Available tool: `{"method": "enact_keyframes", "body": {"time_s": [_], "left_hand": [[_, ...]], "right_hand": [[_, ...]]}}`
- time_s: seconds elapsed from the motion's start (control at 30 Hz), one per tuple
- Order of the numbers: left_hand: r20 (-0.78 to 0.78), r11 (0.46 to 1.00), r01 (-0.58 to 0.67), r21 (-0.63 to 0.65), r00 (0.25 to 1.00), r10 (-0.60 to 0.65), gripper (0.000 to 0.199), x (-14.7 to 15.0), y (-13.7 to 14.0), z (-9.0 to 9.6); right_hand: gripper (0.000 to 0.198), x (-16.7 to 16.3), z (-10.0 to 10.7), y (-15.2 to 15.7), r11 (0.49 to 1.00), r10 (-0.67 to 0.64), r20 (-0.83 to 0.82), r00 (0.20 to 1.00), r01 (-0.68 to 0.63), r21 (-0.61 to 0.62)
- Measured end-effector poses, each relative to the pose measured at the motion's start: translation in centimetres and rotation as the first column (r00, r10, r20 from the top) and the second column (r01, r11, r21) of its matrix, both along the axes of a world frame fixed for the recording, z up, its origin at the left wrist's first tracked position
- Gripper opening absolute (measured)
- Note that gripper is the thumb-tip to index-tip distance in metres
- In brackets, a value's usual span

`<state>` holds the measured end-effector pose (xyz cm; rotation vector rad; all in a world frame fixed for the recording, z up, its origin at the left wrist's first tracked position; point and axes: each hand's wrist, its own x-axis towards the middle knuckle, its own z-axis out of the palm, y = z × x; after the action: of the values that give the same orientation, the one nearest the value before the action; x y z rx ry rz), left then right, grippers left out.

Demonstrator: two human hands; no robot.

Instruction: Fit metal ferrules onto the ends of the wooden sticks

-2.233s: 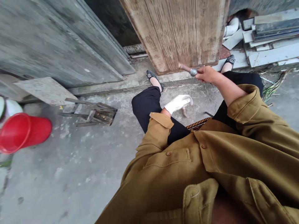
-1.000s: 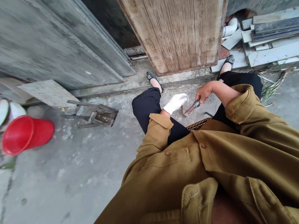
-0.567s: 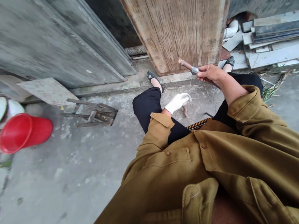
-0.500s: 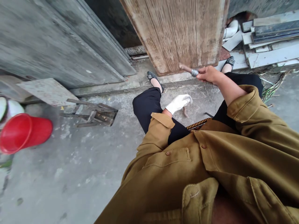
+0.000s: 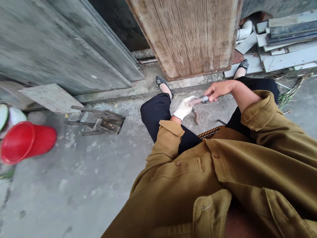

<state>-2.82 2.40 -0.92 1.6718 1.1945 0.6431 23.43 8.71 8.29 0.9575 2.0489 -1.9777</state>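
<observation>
A short brown stick (image 5: 195,101) with a grey wrapped band (image 5: 204,99) is gripped near the band by my bare right hand (image 5: 219,90), fingers closed. Its far end lies across my left hand (image 5: 184,107), which wears a white glove. Motion smears the gloved fingers, and I cannot tell whether they close on the stick. Below the glove shows a curved brown piece (image 5: 195,117), low between my legs; its upper end is partly hidden.
A worn wooden panel (image 5: 190,39) stands ahead of my feet. To the left are a small wooden stool (image 5: 104,124) on its side and a red bucket (image 5: 41,138). Stacked boards (image 5: 289,62) and a white pipe (image 5: 245,31) lie at the right.
My right hand has come down with the stick, away from the panel's lower edge. My gloved left hand has risen slightly and shifted left, so the stick's end now overlaps it.
</observation>
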Motion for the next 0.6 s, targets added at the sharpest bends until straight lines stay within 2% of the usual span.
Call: {"method": "enact_keyframes", "body": {"time_s": [0.03, 0.07, 0.1, 0.13, 0.17, 0.2, 0.27, 0.3, 0.37, 0.43, 0.5, 0.53, 0.6], "left_hand": [[-0.008, 1.000, 0.007, -0.007, 1.000, -0.007, 0.016, 0.0, 0.0, -0.1], [-0.011, 0.999, 0.027, -0.019, 1.000, -0.027, 0.019, 0.0, 0.0, -0.3], [-0.006, 0.997, 0.064, -0.041, 0.998, -0.064, 0.020, 0.0, -0.1, -0.4], [0.011, 0.991, 0.113, -0.067, 0.994, -0.112, 0.020, 0.1, -0.2, -0.5], [0.036, 0.981, 0.167, -0.096, 0.986, -0.164, 0.019, 0.3, -0.4, -0.6], [0.062, 0.967, 0.220, -0.127, 0.975, -0.214, 0.018, 0.4, -0.7, -0.6], [0.098, 0.935, 0.306, -0.179, 0.951, -0.292, 0.019, 0.6, -1.1, -0.5], [0.102, 0.927, 0.324, -0.188, 0.945, -0.310, 0.019, 0.6, -1.2, -0.4], [0.085, 0.936, 0.310, -0.163, 0.950, -0.300, 0.020, 0.5, -1.2, -0.1], [0.045, 0.971, 0.218, -0.101, 0.976, -0.215, 0.018, 0.2, -1.0, 0.1], [0.004, 0.994, 0.102, -0.045, 0.995, -0.102, 0.015, 0.0, -0.6, 0.3], [-0.009, 0.998, 0.055, -0.024, 0.998, -0.055, 0.015, -0.1, -0.5, 0.3], [-0.005, 1.000, 0.005, 0.009, 1.000, -0.005, 0.015, -0.1, -0.2, 0.2]], "right_hand": [[0.011, 0.4, 0.2, 0.3, 0.983, -0.168, -0.062, 0.984, 0.172, 0.059], [0.011, 0.8, 0.4, 0.7, 0.931, -0.331, -0.107, 0.937, 0.343, 0.122], [0.013, 1.0, 0.3, 1.0, 0.854, -0.468, -0.118, 0.876, 0.482, 0.194], [0.015, 1.0, 0.2, 1.2, 0.781, -0.557, -0.089, 0.826, 0.557, 0.283], [0.016, 0.8, -0.1, 1.3, 0.733, -0.600, -0.029, 0.800, 0.563, 0.382], [0.017, 0.5, -0.4, 1.4, 0.718, -0.600, 0.062, 0.798, 0.503, 0.481], [0.017, -0.5, -1.0, 1.1, 0.735, -0.514, 0.287, 0.808, 0.243, 0.633], [0.017, -1.1, -1.3, 0.9, 0.748, -0.443, 0.398, 0.803, 0.086, 0.658], [0.014, -2.0, -1.7, 0.2, 0.791, -0.265, 0.570, 0.778, -0.163, 0.590], [0.011, -2.5, -1.9, -0.5, 0.880, -0.037, 0.641, 0.767, -0.279, 0.384], [0.014, -2.5, -1.7, -1.0, 0.944, 0.179, 0.565, 0.805, -0.302, 0.131], [0.017, -2.3, -1.3, -1.2, 0.955, 0.246, 0.479, 0.843, -0.295, 0.029], [0.020, -1.6, -0.4, -1.1, 0.959, 0.282, 0.295, 0.913, -0.275, -0.063]]}}
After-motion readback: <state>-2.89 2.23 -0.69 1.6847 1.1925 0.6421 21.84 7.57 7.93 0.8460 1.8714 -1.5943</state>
